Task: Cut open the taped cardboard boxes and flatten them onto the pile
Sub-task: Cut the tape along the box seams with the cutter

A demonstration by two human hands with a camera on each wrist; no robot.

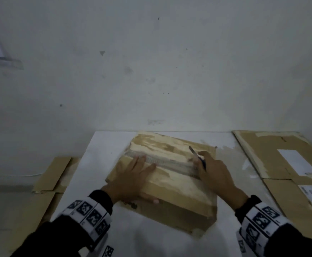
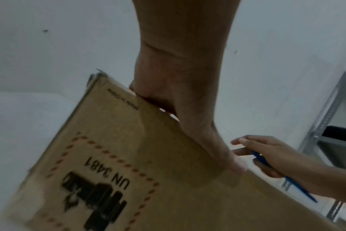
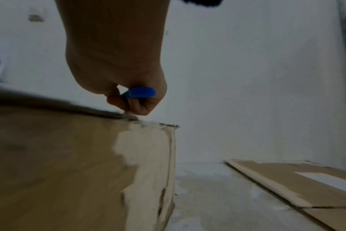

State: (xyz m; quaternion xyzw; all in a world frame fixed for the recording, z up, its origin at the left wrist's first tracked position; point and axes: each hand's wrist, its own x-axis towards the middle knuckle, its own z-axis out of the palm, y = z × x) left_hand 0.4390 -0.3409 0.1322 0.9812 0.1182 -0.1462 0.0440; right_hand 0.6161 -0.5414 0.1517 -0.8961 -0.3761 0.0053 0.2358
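Note:
A closed cardboard box [image 1: 171,184] sits skewed on the white table [image 1: 103,145], with a strip of clear tape [image 1: 170,163] along its top seam and torn pale patches. My left hand [image 1: 131,175] lies flat on the box top, fingers straight toward the tape, thumb over the near side edge [image 2: 233,165]. My right hand [image 1: 212,171] grips a blue box cutter [image 1: 197,158] at the right end of the tape, its blade pointing away. In the right wrist view the cutter's blue handle end [image 3: 142,92] sticks out of the curled fingers above the box's torn corner [image 3: 148,150].
A pile of flattened cardboard [image 1: 285,164] with white labels lies at the table's right side. More flat cardboard [image 1: 53,175] leans off the left edge. A white wall rises right behind the table. A grey metal shelf post [image 2: 326,125] stands to the right.

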